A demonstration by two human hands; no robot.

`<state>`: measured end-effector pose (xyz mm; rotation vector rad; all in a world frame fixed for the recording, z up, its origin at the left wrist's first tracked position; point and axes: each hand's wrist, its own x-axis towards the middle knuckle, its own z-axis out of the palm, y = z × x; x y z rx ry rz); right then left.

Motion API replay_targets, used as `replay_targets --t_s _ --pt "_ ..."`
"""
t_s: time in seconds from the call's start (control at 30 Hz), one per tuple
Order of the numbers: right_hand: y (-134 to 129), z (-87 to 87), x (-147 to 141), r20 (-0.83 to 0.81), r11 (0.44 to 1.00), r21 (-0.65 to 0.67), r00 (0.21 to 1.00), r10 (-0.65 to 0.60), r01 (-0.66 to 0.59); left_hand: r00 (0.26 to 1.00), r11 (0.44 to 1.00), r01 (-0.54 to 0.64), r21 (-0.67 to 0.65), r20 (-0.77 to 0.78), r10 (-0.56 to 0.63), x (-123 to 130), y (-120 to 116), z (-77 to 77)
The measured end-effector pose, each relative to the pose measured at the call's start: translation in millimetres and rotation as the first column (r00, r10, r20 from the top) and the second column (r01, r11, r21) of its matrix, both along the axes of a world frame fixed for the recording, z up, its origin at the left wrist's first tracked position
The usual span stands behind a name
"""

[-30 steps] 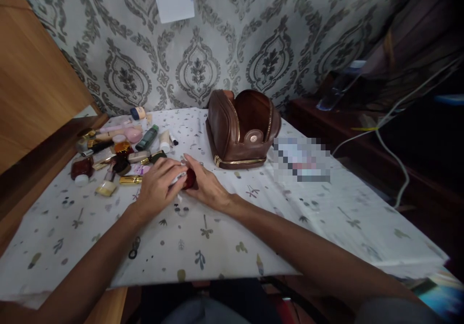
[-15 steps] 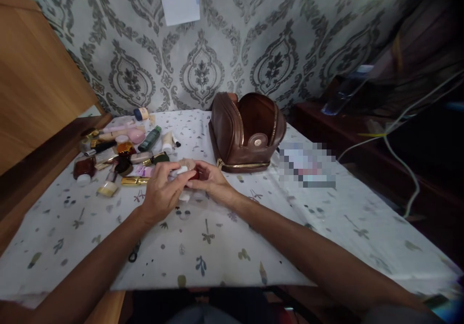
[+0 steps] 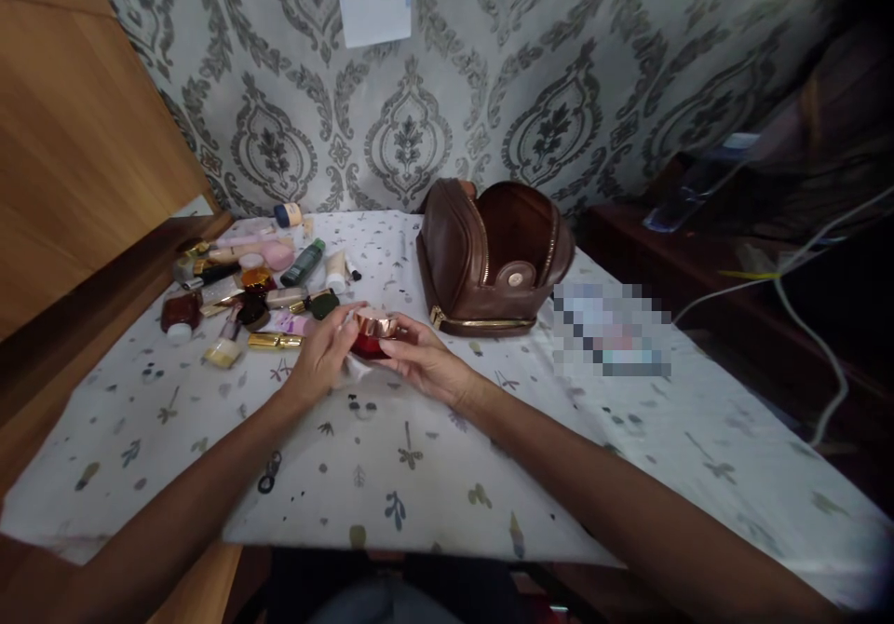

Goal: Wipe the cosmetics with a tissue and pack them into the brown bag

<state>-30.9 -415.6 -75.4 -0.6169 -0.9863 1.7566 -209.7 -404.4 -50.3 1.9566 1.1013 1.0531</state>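
Observation:
A red jar with a shiny rose-gold lid (image 3: 375, 324) is held between my two hands above the patterned cloth. My right hand (image 3: 425, 359) has its fingers around the jar's right side. On the jar's left side, my left hand (image 3: 325, 352) is closed on it, with something whitish low beside the fingers, too unclear to name. Just left of my left hand lies a gold tube (image 3: 276, 341). Behind my hands, to the right, a brown leather bag (image 3: 481, 270) stands with its top unzipped and gaping.
Several cosmetics lie at the left, among them a dark green bottle (image 3: 303, 263), a cream tube (image 3: 336, 272) and a dark red bottle (image 3: 180, 314). A pixelated flat item (image 3: 611, 331) is right of the bag. A wooden panel (image 3: 90, 112) borders the left side.
The view has shifted, so the scene sits further right. The jar's rose-gold lid and red body now show between my hands, where my fingers covered most of it before.

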Motion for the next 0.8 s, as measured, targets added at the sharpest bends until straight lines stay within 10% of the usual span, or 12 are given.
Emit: replay_targets --t_s 0.8 --pt "5.2 -6.5 4.8 0.184 0.979 0.139 0.968 -0.173 0.148 0.947 0.961 0.026 0.274 -0.316 0.064 -8.4 -1.2 -3.4"
